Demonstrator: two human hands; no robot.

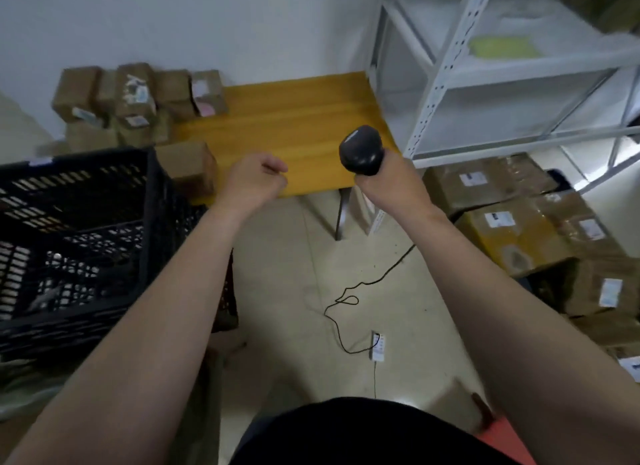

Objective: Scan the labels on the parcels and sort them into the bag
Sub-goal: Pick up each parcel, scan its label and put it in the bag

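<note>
Right hand (391, 182) grips the scanner (362, 151) for labels; left hand (252, 182), loose and empty, can grab parcels (138, 101) at ten o'clock.

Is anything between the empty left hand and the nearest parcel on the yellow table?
Nothing visible. The left hand hangs just right of the nearest parcel; the black crate sits on the parcel's left.
</note>
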